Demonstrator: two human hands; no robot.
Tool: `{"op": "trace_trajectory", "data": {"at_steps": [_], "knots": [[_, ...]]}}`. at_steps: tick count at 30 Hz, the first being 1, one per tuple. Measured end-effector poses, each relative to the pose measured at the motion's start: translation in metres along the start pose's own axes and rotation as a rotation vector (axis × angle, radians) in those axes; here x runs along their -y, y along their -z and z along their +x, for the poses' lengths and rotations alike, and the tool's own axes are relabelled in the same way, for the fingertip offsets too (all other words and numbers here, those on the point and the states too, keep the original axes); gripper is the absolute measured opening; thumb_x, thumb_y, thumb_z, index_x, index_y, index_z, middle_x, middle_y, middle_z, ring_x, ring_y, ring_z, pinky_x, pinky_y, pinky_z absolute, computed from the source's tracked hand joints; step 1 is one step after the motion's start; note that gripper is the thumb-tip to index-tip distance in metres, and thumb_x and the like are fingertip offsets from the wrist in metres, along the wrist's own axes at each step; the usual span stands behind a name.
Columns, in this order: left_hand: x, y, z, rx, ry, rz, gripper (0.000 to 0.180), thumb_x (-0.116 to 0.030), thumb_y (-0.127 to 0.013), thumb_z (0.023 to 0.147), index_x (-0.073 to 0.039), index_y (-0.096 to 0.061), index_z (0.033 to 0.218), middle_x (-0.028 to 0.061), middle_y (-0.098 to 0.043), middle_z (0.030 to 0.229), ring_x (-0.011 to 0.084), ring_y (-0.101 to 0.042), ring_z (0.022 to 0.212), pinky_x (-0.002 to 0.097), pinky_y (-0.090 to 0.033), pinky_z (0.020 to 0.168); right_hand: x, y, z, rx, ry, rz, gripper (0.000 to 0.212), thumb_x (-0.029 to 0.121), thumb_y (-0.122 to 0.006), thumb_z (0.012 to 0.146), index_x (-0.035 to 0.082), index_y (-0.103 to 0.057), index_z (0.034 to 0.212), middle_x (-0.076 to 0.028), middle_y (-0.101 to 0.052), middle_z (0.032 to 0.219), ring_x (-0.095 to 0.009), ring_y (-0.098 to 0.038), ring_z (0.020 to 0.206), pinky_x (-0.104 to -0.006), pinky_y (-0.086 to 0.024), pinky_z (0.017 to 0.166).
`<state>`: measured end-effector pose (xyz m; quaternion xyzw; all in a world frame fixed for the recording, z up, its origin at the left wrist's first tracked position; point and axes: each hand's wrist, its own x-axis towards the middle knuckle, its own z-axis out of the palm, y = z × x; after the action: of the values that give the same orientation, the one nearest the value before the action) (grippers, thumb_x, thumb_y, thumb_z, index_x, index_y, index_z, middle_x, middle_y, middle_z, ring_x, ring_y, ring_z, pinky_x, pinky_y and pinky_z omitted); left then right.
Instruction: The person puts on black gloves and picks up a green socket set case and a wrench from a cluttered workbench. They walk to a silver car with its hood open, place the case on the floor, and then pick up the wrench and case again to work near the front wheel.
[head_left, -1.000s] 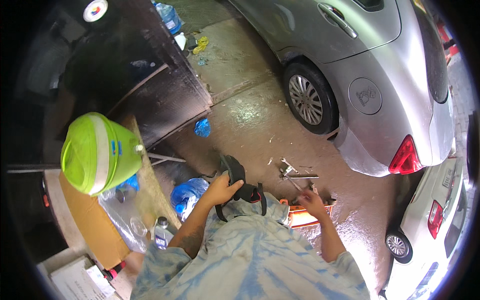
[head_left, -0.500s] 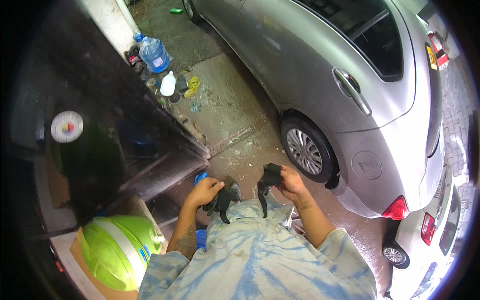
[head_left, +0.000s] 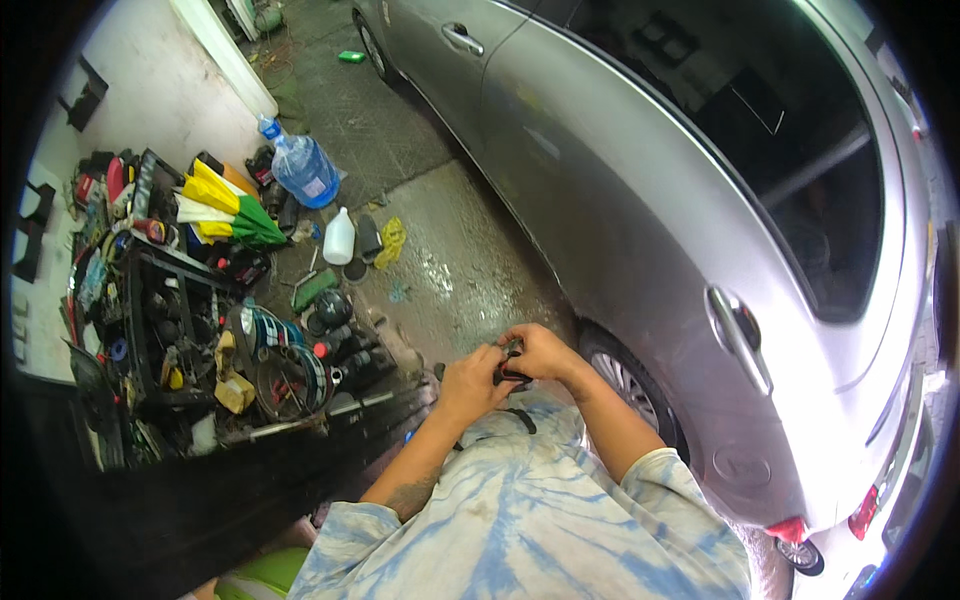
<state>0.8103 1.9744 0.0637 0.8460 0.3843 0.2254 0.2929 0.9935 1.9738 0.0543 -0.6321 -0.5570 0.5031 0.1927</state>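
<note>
I saw the black item (head_left: 514, 374) between the left hand (head_left: 473, 384) and the right hand (head_left: 543, 355), just beyond the shirt (head_left: 520, 500), neither hand clearly nearer. Both hands' fingers were curled closed on it, tips partly hidden; I could not tell its long axis.

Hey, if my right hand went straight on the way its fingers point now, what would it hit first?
Most likely your left hand, just beside your right hand at the black item; whether the hands already touch is unclear.
</note>
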Motion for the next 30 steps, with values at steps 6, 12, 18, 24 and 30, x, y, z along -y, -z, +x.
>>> {"op": "trace_trajectory", "data": {"at_steps": [6,12,18,24,30], "knots": [[0.065,0.020,0.111,-0.102,0.207,-0.118,0.026,-0.022,-0.078,0.076,-0.002,-0.063,0.085,0.0111,-0.063,0.076,0.0262,-0.064,0.066,0.0386,-0.049,0.059,0.025,0.068,0.097,-0.040,0.142,0.535,0.038,0.005,-0.068,0.083,-0.002,-0.056,0.119,-0.003,-0.063,0.077,-0.008,-0.057,0.068,-0.0235,-0.046,0.060],[0.112,0.018,0.236,-0.194,0.940,-1.264,0.021,-0.020,-0.064,0.090,0.000,-0.063,0.095,0.0085,-0.066,0.092,0.0181,-0.063,0.078,0.0330,-0.050,0.067,0.049,0.092,0.134,-0.432,0.232,0.236,0.036,0.019,-0.076,0.081,0.001,-0.063,0.110,-0.009,-0.065,0.094,-0.017,-0.065,0.088,-0.0310,-0.053,0.076],[0.155,-0.004,0.315,0.399,1.121,-1.405,0.028,-0.027,-0.053,0.095,-0.003,-0.063,0.108,0.0106,-0.065,0.106,0.0212,-0.062,0.096,0.0349,-0.052,0.080,0.034,0.092,0.181,-0.667,0.171,0.130,0.043,0.020,-0.068,0.081,0.003,-0.059,0.119,-0.018,-0.061,0.111,-0.036,-0.059,0.107,-0.0407,-0.048,0.091],[0.109,-0.020,0.358,0.735,0.816,-0.804,0.026,-0.027,-0.060,0.089,-0.011,-0.060,0.109,0.0021,-0.063,0.093,0.0186,-0.061,0.081,0.0364,-0.055,0.062,-0.003,0.075,0.137,-1.220,-0.001,0.340,0.021,0.008,-0.053,0.078,-0.004,-0.064,0.091,-0.018,-0.064,0.106,-0.034,-0.061,0.099,-0.0415,-0.046,0.087],[0.066,-0.054,0.347,1.281,0.400,-0.633,0.019,-0.024,-0.064,0.092,-0.007,-0.057,0.092,0.0038,-0.061,0.083,0.0141,-0.060,0.069,0.0303,-0.054,0.052,0.034,0.043,0.086,-1.180,-0.504,0.708,0.052,0.052,-0.056,0.088,0.001,-0.067,0.086,-0.019,-0.067,0.082,-0.034,-0.065,0.082,-0.0420,-0.049,0.075]]}}
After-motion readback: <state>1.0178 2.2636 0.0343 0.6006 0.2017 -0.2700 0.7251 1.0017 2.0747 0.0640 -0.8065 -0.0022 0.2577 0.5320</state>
